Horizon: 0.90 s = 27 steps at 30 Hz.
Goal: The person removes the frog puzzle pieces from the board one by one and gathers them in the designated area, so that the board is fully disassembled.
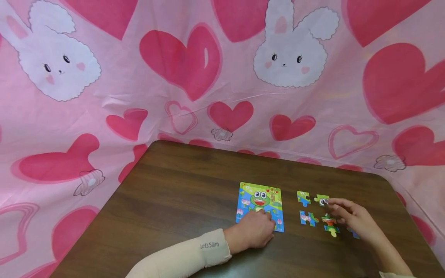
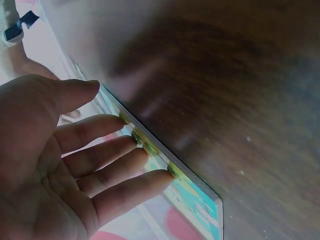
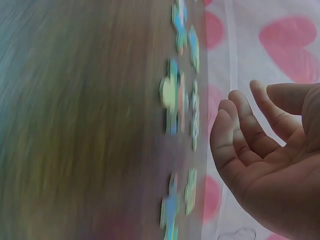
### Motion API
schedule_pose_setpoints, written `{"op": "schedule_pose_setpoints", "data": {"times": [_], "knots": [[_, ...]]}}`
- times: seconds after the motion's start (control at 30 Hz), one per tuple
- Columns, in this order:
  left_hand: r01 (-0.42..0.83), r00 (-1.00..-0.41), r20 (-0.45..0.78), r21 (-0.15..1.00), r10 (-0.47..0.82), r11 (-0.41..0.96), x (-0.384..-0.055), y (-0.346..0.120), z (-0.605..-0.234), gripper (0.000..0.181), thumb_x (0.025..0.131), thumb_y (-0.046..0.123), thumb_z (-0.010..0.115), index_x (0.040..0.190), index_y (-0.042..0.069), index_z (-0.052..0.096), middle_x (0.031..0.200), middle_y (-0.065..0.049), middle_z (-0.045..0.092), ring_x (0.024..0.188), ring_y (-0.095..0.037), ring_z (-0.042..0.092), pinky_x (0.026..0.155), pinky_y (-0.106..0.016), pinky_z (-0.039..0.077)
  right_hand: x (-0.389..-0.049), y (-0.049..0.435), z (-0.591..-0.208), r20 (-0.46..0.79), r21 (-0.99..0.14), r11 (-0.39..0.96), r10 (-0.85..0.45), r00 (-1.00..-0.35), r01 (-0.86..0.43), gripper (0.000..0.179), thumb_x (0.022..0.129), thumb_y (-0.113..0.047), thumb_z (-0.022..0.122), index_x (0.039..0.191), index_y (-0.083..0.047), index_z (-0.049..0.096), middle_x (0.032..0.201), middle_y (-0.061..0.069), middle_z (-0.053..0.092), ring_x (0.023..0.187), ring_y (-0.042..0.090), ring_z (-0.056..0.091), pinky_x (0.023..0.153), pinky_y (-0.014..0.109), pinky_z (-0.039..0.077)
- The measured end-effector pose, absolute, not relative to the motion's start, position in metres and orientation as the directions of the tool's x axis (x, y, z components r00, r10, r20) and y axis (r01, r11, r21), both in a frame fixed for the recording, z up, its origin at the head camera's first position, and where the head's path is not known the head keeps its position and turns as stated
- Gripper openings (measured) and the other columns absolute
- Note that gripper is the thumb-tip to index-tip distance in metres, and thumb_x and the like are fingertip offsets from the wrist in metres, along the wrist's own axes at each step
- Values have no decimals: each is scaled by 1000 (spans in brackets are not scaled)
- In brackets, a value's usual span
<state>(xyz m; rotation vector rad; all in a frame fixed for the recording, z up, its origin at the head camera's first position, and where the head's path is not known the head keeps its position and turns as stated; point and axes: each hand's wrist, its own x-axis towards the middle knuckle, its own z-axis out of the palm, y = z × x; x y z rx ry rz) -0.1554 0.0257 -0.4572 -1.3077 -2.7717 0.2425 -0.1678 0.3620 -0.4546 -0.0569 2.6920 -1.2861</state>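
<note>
A square frog picture board (image 1: 260,199) with blue and green artwork lies on the table. My left hand (image 1: 252,229) rests over its lower edge; in the left wrist view the fingertips (image 2: 165,176) touch the board, fingers extended and loosely bent. To the right, my right hand (image 1: 356,220) hovers above loose jigsaw pieces, nearest the eye piece (image 1: 321,199) and a red-mouth piece (image 1: 329,226). Its fingers are relaxed, with nothing visible between thumb and fingers in the right wrist view. A blue piece (image 1: 354,233) is partly hidden beneath this hand.
A green-and-blue jigsaw piece (image 1: 303,197) and a pink-flower piece (image 1: 307,218) lie between the board and my right hand. The dark wooden table (image 1: 180,185) has rounded far corners. Behind it hangs a pink curtain (image 1: 240,77) printed with hearts and rabbits.
</note>
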Motion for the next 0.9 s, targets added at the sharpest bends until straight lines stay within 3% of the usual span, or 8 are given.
{"op": "schedule_pose_setpoints", "data": {"times": [0.17, 0.3, 0.5, 0.73, 0.9], "knots": [[756, -638, -2, -191, 770, 626, -153, 25, -457, 25, 96, 48, 64, 102, 26, 74, 97, 8, 67, 86, -9, 61, 64, -25, 53, -177, 341, -450, -114, -789, 614, -146, -983, 0, 48, 108, -34, 48, 140, 1, 53, 126, 14, 69, 95, 1, 64, 74, 27, 57], [753, -640, -1, -198, 768, 627, -149, 24, -455, 27, 96, 49, 64, 101, 24, 74, 98, 7, 66, 87, -9, 61, 64, -25, 54, -182, 325, -447, -130, -801, 599, -172, -976, 1, 47, 109, -36, 46, 142, -3, 52, 135, 25, 62, 101, 7, 66, 78, 28, 57], [725, -672, -30, -229, 740, 649, -143, 27, -456, 32, 95, 53, 64, 101, 24, 74, 96, 8, 66, 86, -8, 60, 61, -24, 53, -189, 299, -449, -152, -801, 599, -197, -969, 3, 43, 109, -33, 47, 141, -4, 54, 131, 24, 64, 92, 22, 66, 58, 33, 53], [713, -691, -91, -244, 717, 657, -139, 35, -456, 43, 95, 58, 61, 112, 20, 73, 106, 5, 67, 89, -9, 61, 64, -24, 55, -198, 266, -450, -130, -821, 568, -280, -951, -55, 33, 106, -21, 53, 132, -2, 60, 125, 22, 68, 101, 27, 69, 77, 31, 57], [724, -675, -76, -259, 733, 640, -138, 34, -457, 45, 95, 60, 60, 113, 20, 72, 106, 5, 65, 90, -8, 59, 61, -21, 53, -206, 245, -451, -95, -831, 545, -337, -937, -112, 31, 104, -16, 56, 128, 2, 62, 117, 22, 70, 97, 27, 69, 77, 30, 59]]}}
